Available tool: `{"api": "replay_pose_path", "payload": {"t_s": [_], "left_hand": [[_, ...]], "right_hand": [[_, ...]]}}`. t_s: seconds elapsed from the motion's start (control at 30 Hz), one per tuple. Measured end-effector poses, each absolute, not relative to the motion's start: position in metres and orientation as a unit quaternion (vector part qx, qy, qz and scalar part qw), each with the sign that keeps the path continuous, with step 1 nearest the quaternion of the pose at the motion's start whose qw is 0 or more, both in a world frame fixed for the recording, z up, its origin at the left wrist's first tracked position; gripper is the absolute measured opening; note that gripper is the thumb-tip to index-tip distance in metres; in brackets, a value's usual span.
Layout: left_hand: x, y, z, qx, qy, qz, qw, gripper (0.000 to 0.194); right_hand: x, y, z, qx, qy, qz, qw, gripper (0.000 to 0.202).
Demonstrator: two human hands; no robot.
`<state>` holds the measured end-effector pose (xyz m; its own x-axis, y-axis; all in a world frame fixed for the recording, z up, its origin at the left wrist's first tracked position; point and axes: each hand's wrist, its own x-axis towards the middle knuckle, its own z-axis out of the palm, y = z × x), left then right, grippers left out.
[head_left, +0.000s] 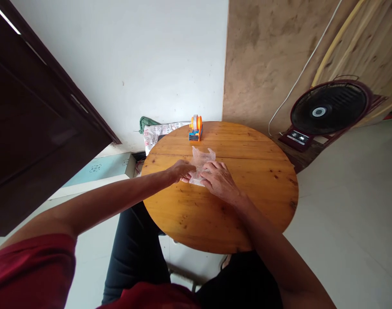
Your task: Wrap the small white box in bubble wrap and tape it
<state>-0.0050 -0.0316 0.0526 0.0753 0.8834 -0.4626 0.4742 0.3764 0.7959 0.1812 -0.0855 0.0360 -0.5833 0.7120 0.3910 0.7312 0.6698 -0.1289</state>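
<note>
A translucent sheet of plastic wrap point(202, 158), crinkled like bubble wrap, lies on the round wooden table point(260, 184). Its two upper corners stick up a little. My left hand point(182, 170) pinches the sheet's left edge, fingers bent around it. Across the lower right part of the sheet rests my right hand point(217, 177), palm down with its fingers somewhat spread. Beyond the sheet, near the table's far edge, stands an orange and blue tape dispenser point(196, 128) with a roll of tape on it.
A dark round fan heater point(327, 109) stands at the right beyond the table. Behind the table's far left edge are a printed sack point(153, 134) and a green bag point(147, 123). A light blue box point(99, 167) lies on the floor at left, near a dark door point(37, 111).
</note>
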Motion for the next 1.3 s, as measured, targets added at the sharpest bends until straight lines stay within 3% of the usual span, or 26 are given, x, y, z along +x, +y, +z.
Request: {"api": "replay_pose_path", "payload": {"t_s": [0.33, 0.53, 0.73, 1.0, 1.13, 1.3], "left_hand": [[0.005, -0.049, 0.053, 0.536, 0.596, 0.309, 0.512, 0.009], [0.003, -0.051, 0.055, 0.561, 0.554, 0.291, 0.543, 0.002], [-0.007, -0.045, 0.052, 0.604, 0.502, 0.251, 0.565, 0.021], [-0.008, -0.046, 0.038, 0.769, 0.472, 0.214, 0.374, 0.024], [-0.012, -0.049, 0.036, 0.854, 0.428, 0.195, 0.224, 0.024], [-0.02, -0.053, 0.019, 0.902, 0.33, 0.267, 0.074, 0.028]], "right_hand": [[0.182, -0.086, 0.039, -0.411, -0.888, -0.012, 0.206, 0.017], [0.183, -0.085, 0.039, -0.41, -0.889, -0.003, 0.203, 0.018], [0.185, -0.085, 0.039, -0.425, -0.88, 0.005, 0.209, 0.019], [0.184, -0.087, 0.04, -0.48, -0.856, 0.003, 0.194, 0.03], [0.191, -0.085, 0.042, -0.507, -0.843, 0.022, 0.18, 0.036], [0.199, -0.085, 0.049, -0.523, -0.833, 0.064, 0.171, 0.031]]}}
